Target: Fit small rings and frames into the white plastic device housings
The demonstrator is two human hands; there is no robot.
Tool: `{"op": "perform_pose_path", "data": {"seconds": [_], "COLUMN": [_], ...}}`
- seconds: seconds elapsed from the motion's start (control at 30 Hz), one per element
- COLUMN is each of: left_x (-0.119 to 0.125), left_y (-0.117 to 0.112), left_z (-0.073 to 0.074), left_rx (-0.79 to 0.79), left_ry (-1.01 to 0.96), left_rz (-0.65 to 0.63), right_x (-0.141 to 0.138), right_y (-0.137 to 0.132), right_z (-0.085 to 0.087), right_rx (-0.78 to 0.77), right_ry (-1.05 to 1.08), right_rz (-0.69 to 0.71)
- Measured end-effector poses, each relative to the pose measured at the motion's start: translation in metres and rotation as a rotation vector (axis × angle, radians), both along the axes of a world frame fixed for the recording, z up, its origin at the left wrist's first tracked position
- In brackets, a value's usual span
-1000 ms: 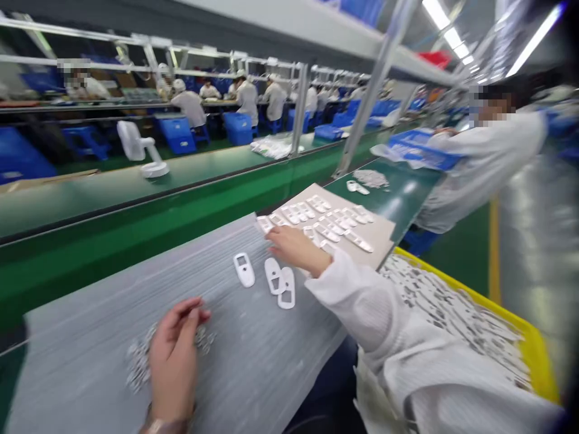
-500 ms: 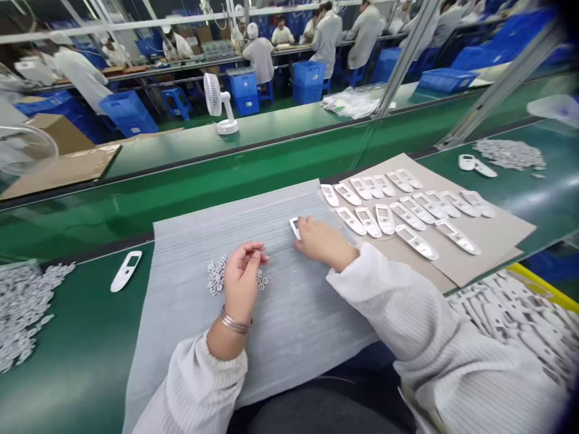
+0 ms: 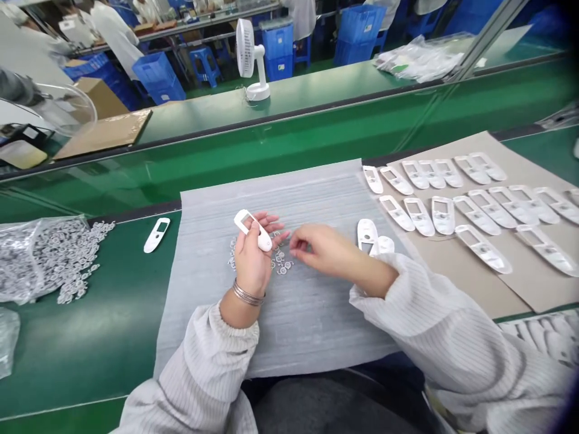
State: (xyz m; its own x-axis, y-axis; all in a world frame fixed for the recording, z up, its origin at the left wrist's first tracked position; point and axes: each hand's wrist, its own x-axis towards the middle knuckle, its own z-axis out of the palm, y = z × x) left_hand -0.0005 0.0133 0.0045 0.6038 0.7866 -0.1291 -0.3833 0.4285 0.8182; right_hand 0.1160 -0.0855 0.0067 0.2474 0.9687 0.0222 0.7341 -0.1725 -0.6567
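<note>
A white plastic handset shell [image 3: 265,242] with a rectangular window rests in my left hand [image 3: 253,259], thumb pressed across it and the other fingers stretched beyond. To its right, my right hand [image 3: 319,248] has thumb and fingertips brought together; anything between them is too small to make out. Small grey ring-shaped parts [image 3: 283,264] lie loose on the grey mat [image 3: 307,319], partly hidden by my left hand. Beside my right wrist, two more white pieces [image 3: 367,232] sit on the mat, one partly covered by the sleeve.
Rows of white shells [image 3: 443,215] lie on cardboard [image 3: 470,295] at the right. On the left, a single shell [image 3: 157,235] and a clear bag [image 3: 40,259] spilling grey parts rest on the green table [image 3: 113,337]. A white fan [image 3: 251,60] stands beyond the green barrier.
A white shell was under my right hand on the mat; one is now in my left hand. My right hand has moved close to my left, beside the grey parts. The view has shifted.
</note>
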Motion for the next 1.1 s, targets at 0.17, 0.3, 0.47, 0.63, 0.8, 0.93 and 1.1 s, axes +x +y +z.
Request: {"op": "perform_pose_path", "data": {"seconds": [0.17,0.3,0.47,0.63,0.8,0.93,1.1], "left_x": [-0.005,-0.004,-0.003,-0.004,-0.003,-0.005,-0.008], "left_y": [0.006,0.003,-0.001,-0.005,-0.008,-0.009,-0.007], "left_z": [0.005,0.007,0.008,0.012,0.013,0.012,0.014], "left_rx": [-0.067,-0.205,-0.282,-0.177,-0.143,-0.175,-0.184], "left_ry": [-0.095,-0.137,-0.158,-0.055,-0.050,-0.064,-0.116], "left_rz": [-0.226,-0.366,-0.362,-0.293,-0.281,-0.316,-0.425], "right_x": [-0.008,-0.006,0.005,0.011,0.003,-0.013,-0.022], "right_y": [-0.007,-0.010,-0.013,-0.016,-0.019,-0.016,-0.017], "right_z": [-0.019,-0.014,-0.007,-0.008,0.000,0.005,0.006], "right_rx": [-0.133,-0.197,-0.241,-0.078,0.105,0.055,0.124], "right_ry": [-0.126,-0.133,-0.127,-0.018,0.447,0.538,0.637], "right_rz": [0.147,0.133,0.114,-0.072,-0.043,0.050,0.088]}}
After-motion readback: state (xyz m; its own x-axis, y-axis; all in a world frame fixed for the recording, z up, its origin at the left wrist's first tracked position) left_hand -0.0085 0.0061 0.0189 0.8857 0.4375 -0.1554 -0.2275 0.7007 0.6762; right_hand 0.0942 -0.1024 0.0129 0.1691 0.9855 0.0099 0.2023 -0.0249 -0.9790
